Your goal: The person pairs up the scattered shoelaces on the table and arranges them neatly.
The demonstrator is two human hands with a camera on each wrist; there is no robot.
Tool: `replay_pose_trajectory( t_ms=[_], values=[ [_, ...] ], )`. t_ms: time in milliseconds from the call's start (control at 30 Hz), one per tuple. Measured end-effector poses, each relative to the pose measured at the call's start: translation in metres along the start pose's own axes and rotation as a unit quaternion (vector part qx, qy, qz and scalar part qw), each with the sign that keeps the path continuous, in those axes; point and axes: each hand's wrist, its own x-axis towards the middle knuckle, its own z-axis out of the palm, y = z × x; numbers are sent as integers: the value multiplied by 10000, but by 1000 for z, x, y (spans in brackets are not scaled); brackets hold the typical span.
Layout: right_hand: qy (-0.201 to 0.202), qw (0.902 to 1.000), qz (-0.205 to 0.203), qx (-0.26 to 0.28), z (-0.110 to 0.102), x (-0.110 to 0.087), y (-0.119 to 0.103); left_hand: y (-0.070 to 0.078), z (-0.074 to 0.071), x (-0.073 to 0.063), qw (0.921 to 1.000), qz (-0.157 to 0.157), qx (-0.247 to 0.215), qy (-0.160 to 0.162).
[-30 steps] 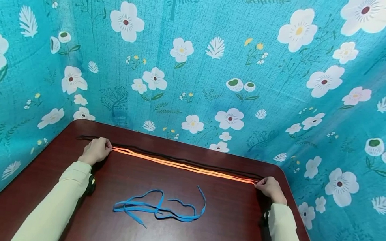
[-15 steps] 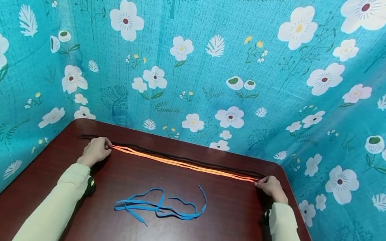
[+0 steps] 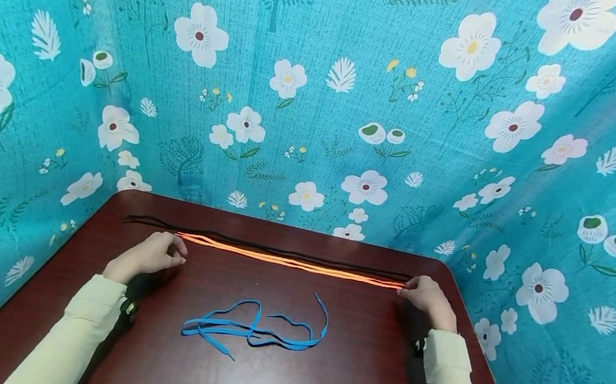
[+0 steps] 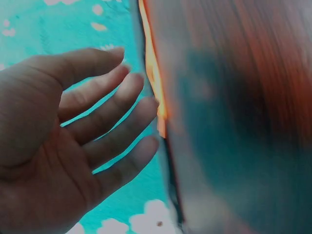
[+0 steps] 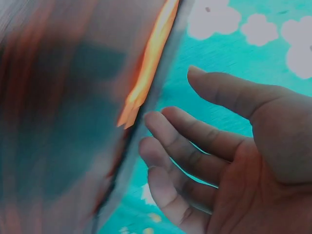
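An orange shoelace (image 3: 277, 259), laid in several side-by-side strands, stretches across the far part of the table. Just behind it runs a black shoelace (image 3: 212, 233), roughly parallel. My left hand (image 3: 151, 256) is near the orange lace's left end, and the left wrist view shows its fingers apart and holding nothing. At the other end is my right hand (image 3: 426, 297); in the right wrist view its thumb and fingers are spread, off the orange lace's end (image 5: 131, 109). Nearer to me lies a blue shoelace (image 3: 224, 323) in loose loops.
The dark red-brown table (image 3: 263, 383) has rounded far corners. A turquoise flowered cloth (image 3: 319, 92) hangs behind it and along both sides.
My left hand has released the orange lace and drawn back toward me. The right hand has let go too and shifted slightly left. The blue lace stays put.
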Motion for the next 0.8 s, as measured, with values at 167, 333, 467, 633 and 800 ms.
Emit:
replay_pose_trajectory(
  t_ms=[167, 333, 467, 633, 800],
  values=[
    [57, 9990, -430, 132, 6, -20, -34, 29, 1, -7, 9984, 493, -46, -262],
    [44, 9977, -654, 162, 25, -39, -69, 59, 3, -11, 9960, 808, -31, -377],
    [18, 9965, -835, -3, 43, -49, -97, 84, 7, -12, 9944, 919, 36, -521],
    [-155, 9937, -1087, -215, 65, -58, -131, 116, 18, -13, 9914, 1085, 236, -689],
    [-545, 9836, -1672, -396, 90, -61, -160, 139, 31, -12, 9906, 1116, 119, -787]
  ],
)
